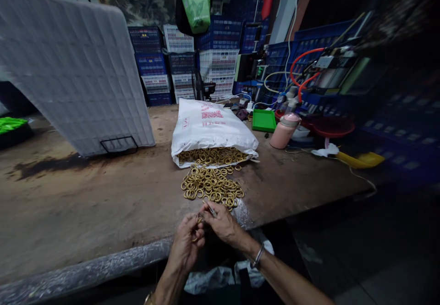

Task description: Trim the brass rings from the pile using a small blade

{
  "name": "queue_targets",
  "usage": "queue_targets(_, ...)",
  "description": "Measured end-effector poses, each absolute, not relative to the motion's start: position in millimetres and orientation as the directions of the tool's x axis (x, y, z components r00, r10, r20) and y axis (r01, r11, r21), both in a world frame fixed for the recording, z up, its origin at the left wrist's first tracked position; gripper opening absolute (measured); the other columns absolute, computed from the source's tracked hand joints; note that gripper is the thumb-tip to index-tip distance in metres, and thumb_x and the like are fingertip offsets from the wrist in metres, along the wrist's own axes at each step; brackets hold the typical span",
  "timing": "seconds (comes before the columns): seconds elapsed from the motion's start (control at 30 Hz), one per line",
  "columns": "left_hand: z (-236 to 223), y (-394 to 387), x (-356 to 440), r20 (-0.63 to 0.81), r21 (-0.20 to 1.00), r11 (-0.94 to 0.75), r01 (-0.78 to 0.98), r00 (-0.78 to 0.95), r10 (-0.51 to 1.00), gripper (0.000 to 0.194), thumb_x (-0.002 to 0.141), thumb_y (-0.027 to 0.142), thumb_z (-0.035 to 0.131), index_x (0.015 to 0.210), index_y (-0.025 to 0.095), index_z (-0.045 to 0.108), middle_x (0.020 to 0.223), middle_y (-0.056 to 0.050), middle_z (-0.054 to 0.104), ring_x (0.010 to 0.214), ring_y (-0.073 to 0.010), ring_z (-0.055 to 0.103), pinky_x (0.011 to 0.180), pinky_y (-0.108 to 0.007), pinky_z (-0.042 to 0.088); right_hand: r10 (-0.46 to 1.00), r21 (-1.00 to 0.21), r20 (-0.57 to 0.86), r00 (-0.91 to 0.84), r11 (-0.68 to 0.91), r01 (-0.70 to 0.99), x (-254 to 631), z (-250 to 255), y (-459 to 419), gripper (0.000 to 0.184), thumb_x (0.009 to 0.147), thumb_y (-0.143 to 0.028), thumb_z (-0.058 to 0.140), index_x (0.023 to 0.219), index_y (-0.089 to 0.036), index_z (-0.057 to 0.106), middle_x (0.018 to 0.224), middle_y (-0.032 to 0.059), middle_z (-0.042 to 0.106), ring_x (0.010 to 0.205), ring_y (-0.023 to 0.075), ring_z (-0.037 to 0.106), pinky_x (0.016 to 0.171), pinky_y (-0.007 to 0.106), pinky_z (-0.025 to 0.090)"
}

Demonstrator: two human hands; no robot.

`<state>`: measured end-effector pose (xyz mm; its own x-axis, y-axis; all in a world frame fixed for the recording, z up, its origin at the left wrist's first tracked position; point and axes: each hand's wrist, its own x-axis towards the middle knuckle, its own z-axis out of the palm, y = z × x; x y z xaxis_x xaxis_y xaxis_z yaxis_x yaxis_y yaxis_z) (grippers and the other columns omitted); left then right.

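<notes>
Brass-coloured rings [211, 185] lie in a loose pile near the table's front edge. More rings fill the mouth of a white woven sack [213, 128] with red print, which lies on its side behind the pile. In front of the pile, my left hand [187, 241] is closed on a brass ring [199, 220], and another ring shows by its lower fingers. My right hand [222, 222] meets it at the fingertips, pinching a small, thin metal tool [212, 211] whose exact kind I cannot make out.
A white padded panel [82, 75] stands on the wooden table [103, 195] at left. Behind the sack are a green tray [264, 120], a pink bottle [285, 130], a red dish [332, 126] and a yellow scoop [360, 159]. Stacked crates [220, 62] line the back.
</notes>
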<state>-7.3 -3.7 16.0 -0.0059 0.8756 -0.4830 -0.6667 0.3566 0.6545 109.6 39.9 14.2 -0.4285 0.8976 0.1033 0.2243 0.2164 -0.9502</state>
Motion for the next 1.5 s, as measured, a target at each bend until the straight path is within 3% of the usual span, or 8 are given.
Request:
queue_targets(0.27,16.5,-13.4,-1.9,-0.319,0.832,0.224,-0.508,-0.106,0.942,0.029,0.063,0.037,0.067,0.077,0.017,0.053,0.058,0.005,0.055,0.038,-0.0025,0.036,0.036,-0.016,0.028,0.950,-0.972,-0.053,-0.307,0.021,0.235,104.6,14.2,42.6,0.020,0.077,-0.033,0.046,0.067,-0.016,0.052,0.052,-0.0051,0.046,0.050,0.0079,0.042,0.051,0.019,0.034)
queue_targets(0.47,12.8,-10.6,-5.9,-0.357,0.879,0.309,-0.364,-0.072,0.931,0.035,0.064,0.049,0.062,0.066,0.017,0.051,0.043,0.008,0.042,0.033,-0.0024,0.029,0.033,-0.015,0.021,0.939,-0.931,0.042,-0.341,0.161,0.328,103.7,17.7,40.7,0.024,0.076,-0.036,0.047,0.065,-0.016,0.051,0.057,-0.0041,0.047,0.055,0.0083,0.043,0.055,0.019,0.034)
queue_targets(0.8,11.2,-11.6,-9.4,-0.360,0.882,0.333,-0.334,-0.022,0.933,0.034,0.068,0.050,0.056,0.065,0.017,0.049,0.042,0.009,0.041,0.032,-0.0024,0.028,0.033,-0.015,0.020,0.935,-0.915,0.004,-0.354,0.146,0.377,104.2,14.3,43.7,0.026,0.082,-0.031,0.037,0.065,-0.016,0.050,0.056,-0.0029,0.047,0.053,0.0087,0.042,0.051,0.019,0.032)
queue_targets(0.97,14.9,-10.1,-6.5,-0.395,0.869,0.337,-0.362,-0.096,0.914,0.038,0.060,0.053,0.061,0.069,0.018,0.047,0.049,0.008,0.047,0.032,-0.0015,0.031,0.032,-0.014,0.021,0.877,-0.719,0.077,-0.474,0.378,0.583,114.1,13.5,38.0,0.014,0.073,-0.014,0.040,0.076,-0.018,0.053,0.065,-0.0008,0.053,0.060,0.0109,0.046,0.056,0.021,0.030)
queue_targets(1.1,17.5,-9.2,-4.5,-0.370,0.884,0.309,-0.350,-0.122,0.921,0.041,0.056,0.054,0.063,0.067,0.018,0.046,0.045,0.009,0.045,0.031,-0.0016,0.031,0.031,-0.014,0.022,0.820,-0.547,0.045,-0.570,0.498,0.673,118.9,10.1,31.6,0.030,0.062,-0.005,0.039,0.087,-0.018,0.052,0.072,0.0009,0.056,0.066,0.0130,0.048,0.060,0.022,0.029)
queue_targets(1.3,17.2,-9.4,-5.6,-0.371,0.897,0.306,-0.319,-0.165,0.914,0.043,0.055,0.055,0.064,0.069,0.018,0.048,0.046,0.008,0.047,0.032,-0.0017,0.032,0.031,-0.014,0.022,0.834,-0.460,-0.034,-0.551,0.476,0.749,114.1,12.2,30.4,0.028,0.066,-0.007,0.039,0.090,-0.018,0.049,0.072,0.0019,0.058,0.064,0.0138,0.052,0.056,0.023,0.027)
queue_targets(1.5,13.6,-21.2,-10.6,-0.383,0.887,0.345,-0.306,-0.071,0.921,0.035,0.066,0.052,0.058,0.067,0.018,0.049,0.043,0.009,0.043,0.030,-0.0021,0.030,0.031,-0.014,0.023,0.893,-0.348,-0.077,-0.444,0.393,0.851,109.0,10.3,36.9,0.027,0.069,-0.008,0.040,0.093,-0.016,0.049,0.075,0.0044,0.061,0.066,0.0147,0.055,0.054,0.024,0.025)
